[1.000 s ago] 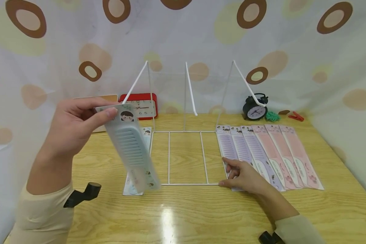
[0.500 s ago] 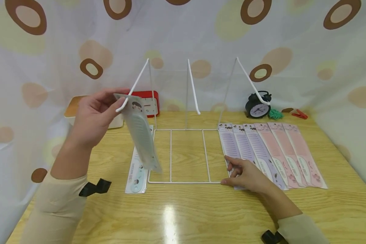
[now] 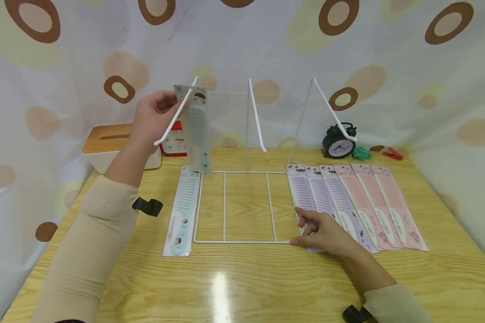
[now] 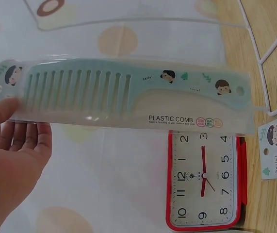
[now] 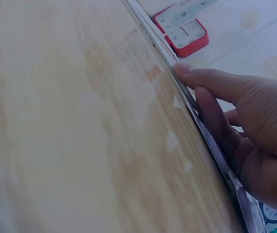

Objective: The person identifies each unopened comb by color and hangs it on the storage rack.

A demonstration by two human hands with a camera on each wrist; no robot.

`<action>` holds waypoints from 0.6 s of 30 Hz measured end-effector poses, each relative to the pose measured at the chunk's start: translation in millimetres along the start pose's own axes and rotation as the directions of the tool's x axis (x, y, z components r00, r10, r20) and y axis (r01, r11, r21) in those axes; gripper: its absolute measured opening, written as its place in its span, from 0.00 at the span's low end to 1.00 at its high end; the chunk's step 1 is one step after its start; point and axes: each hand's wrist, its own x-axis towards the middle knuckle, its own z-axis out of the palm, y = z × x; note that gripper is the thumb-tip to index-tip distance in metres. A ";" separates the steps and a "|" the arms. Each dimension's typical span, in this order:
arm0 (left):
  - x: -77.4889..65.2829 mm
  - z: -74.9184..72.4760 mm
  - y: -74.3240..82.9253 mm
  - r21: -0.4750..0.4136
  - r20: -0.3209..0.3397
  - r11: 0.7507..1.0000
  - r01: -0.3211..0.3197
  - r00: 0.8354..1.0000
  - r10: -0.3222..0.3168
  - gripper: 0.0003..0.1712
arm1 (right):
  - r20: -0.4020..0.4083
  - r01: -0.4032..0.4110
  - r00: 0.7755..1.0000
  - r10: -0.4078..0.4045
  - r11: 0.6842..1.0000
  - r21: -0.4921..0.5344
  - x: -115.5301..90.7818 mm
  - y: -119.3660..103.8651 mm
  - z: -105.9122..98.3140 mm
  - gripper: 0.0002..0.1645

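white wire rack (image 3: 242, 242) with a packaged green comb (image 3: 198, 132) on its left prong (image 3: 170, 121): the left hand (image 3: 154, 114) pinches the comb's top card there; the right hand (image 3: 324, 231), thumb and index finger curled, grips the rack's front right corner. a loosened right grip could let a backward push shift or tip the rack.

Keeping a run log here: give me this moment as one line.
left hand: holds packaged mint comb on left hook; right hand: touches rack base; another mint comb: flat on table
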 end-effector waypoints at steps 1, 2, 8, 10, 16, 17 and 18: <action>3.8 0.4 -0.5 0.005 0.002 1.000 0.001 1.000 -0.001 0.16 | 0.002 0.001 1.000 -0.001 1.000 0.002 0.2 0.1 0.7 0.55; 7.0 0.4 -0.9 0.012 0.002 1.000 0.000 1.000 0.000 0.15 | 0.005 0.002 1.000 -0.002 1.000 0.005 0.5 0.4 1.5 0.55; 14.0 -3.6 -4.3 0.042 0.014 0.999 0.005 1.000 -0.006 0.15 | 0.002 -0.005 1.000 0.005 1.000 -0.016 1.1 0.8 3.9 0.56; 13.3 -6.1 -7.0 0.066 0.016 0.998 -0.001 1.000 0.000 0.17 | 0.001 -0.006 1.000 0.006 1.000 -0.025 1.9 0.3 3.0 0.56; 2.4 -18.9 -21.8 0.170 0.053 0.984 0.060 0.996 -0.070 0.29 | 0.002 0.004 1.000 -0.004 0.999 -0.032 3.9 -2.0 1.2 0.56; -1.1 -22.3 -25.4 0.185 0.063 0.980 0.076 0.994 -0.089 0.31 | 0.004 0.005 1.000 -0.005 0.999 -0.031 4.3 -2.3 1.6 0.56; -5.0 -26.1 -29.7 0.204 0.076 0.975 0.085 0.992 -0.102 0.33 | 0.007 0.008 1.000 -0.007 1.000 -0.028 4.7 -2.7 2.1 0.56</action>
